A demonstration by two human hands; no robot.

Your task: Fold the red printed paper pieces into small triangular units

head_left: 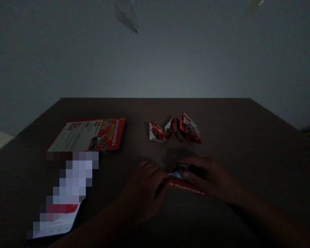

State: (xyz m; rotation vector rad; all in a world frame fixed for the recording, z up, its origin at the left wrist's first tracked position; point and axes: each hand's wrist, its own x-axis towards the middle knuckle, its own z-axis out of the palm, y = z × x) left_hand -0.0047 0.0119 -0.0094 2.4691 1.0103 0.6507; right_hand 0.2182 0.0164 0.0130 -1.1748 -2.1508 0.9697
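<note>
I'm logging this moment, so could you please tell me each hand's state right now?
Left hand: at the left end of the red printed paper; whether closed cannot be told.
Right hand: closed, holding the same paper.

- A dark brown tabletop (134,108) with faint grain, its far edge running straight across just above mid-frame, its sides widening toward the lower corners.
- Left of centre, a red-and-white printed booklet (89,135), lying flat.
- Lower left, a lit device (58,222), slanted and mostly blurred by pixelation.
- Just right of centre, folded red-and-white printed card (189,130) standing in zigzag creases; one piece or several, unclear.
- Lower centre-right, a red-edged printed piece (184,187), partly covered; contact underneath unclear.
</note>
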